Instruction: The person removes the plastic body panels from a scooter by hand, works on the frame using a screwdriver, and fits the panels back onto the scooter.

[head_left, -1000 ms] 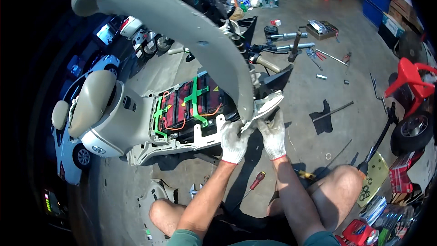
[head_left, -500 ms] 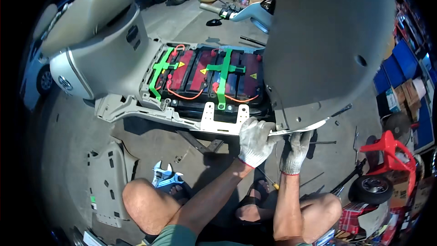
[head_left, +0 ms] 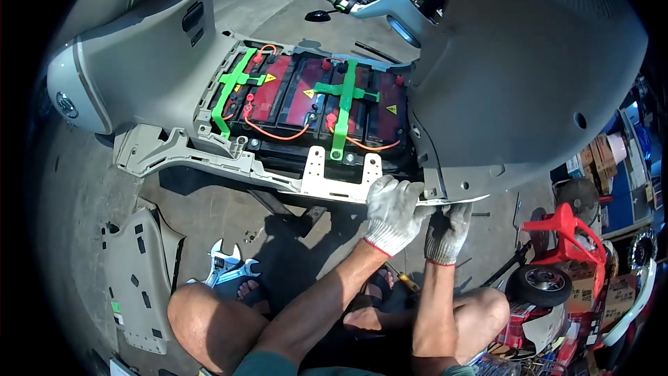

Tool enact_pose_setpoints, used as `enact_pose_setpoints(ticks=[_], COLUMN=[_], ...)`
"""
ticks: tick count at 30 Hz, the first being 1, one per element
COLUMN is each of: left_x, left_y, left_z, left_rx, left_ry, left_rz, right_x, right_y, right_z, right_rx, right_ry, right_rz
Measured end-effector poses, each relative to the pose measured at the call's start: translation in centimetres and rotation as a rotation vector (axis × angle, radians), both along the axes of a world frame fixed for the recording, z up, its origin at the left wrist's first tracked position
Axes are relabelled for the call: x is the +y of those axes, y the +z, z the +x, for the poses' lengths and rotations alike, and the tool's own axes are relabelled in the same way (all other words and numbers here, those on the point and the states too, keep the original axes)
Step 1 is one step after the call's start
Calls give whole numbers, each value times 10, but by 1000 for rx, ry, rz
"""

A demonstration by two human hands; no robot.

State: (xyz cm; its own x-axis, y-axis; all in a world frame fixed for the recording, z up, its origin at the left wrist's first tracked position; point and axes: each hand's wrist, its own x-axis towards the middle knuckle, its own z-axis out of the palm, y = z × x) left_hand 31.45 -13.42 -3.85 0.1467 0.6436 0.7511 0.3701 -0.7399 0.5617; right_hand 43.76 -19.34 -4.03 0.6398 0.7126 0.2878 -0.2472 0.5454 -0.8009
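A scooter's floor section lies open before me, with several batteries (head_left: 278,101) under green straps (head_left: 346,92). Along its near side runs a pale plastic side trim (head_left: 268,176), which narrows to a thin strip below the grey front leg shield (head_left: 515,97). My left hand (head_left: 391,214), in a white glove, is curled over this trim just right of its two upright tabs. Beside it, my gloved right hand (head_left: 446,233) has its fingers closed at the strip's lower edge. Its fingertips are partly hidden behind the strip.
A removed grey panel (head_left: 139,275) and adjustable wrenches (head_left: 226,264) lie on the floor at left. A screwdriver (head_left: 407,280) lies between my feet. At right are a red plastic chair (head_left: 567,237), a small wheel (head_left: 543,284) and boxes. The seat body (head_left: 142,63) rises at left.
My view has shifted closer to the scooter. Both hands stay at the trim's edge, and the strip's right end, which pointed up before, now lies flatter.
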Motion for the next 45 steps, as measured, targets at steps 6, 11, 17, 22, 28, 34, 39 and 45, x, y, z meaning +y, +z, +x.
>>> enact_pose_setpoints(ticks=[6, 11, 17, 22, 28, 34, 39, 45], left_x=[0, 28, 36, 32, 28, 11, -9, -23], left_y=[21, 42, 52, 50, 39, 35, 38, 37], left_z=[-10, -24, -24, -21, -12, -4, 8, 1], left_rx=[0, 226, 263, 230, 242, 27, -36, 93], left_ry=[-84, -444, -500, -467, -374, -190, -172, -227], left_rz=[-31, -581, -728, -712, -555, -277, -361, -338], right_x=[-3, -3, -1, -6, -2, 0, -4, 3], right_y=[-3, 8, 25, 27, 15, 3, 3, 0], right_z=[5, -3, -17, -14, -10, 0, 15, 12], right_rx=[-28, 35, 147, 63, 4, -55, -82, -58], right_ry=[119, -7, -62, -65, -71, 5, -73, -24], right_rz=[43, -72, -76, -104, -62, -45, -164, -121])
